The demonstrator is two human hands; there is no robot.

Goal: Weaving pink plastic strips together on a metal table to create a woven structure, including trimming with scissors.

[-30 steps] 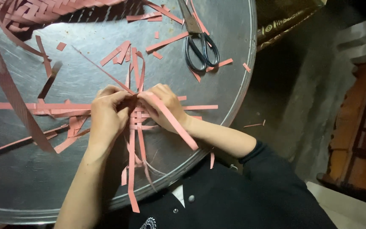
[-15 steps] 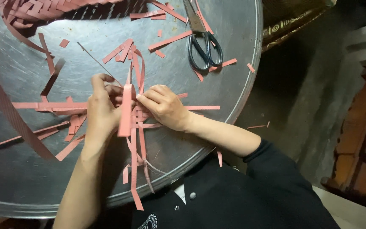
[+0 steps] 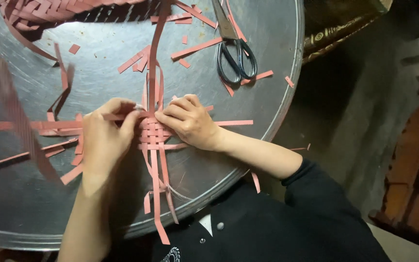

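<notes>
A small woven patch of pink strips lies in the middle of a round metal tray, with loose strip ends running out left, right, up and down. My left hand rests on its left side, fingers pinching a horizontal strip. My right hand presses down on the patch's upper right, fingertips meeting the left hand's. A long upright strip runs from the patch toward the tray's far edge.
Dark-handled scissors lie on the tray at the upper right. A larger woven pink piece sits at the top left. Several cut pink scraps are scattered about. The tray's rim curves down the right side.
The strip my left hand held upright over the weave now lies flat, pointing away from me. Both hands have come down onto the woven patch, fingertips together.
</notes>
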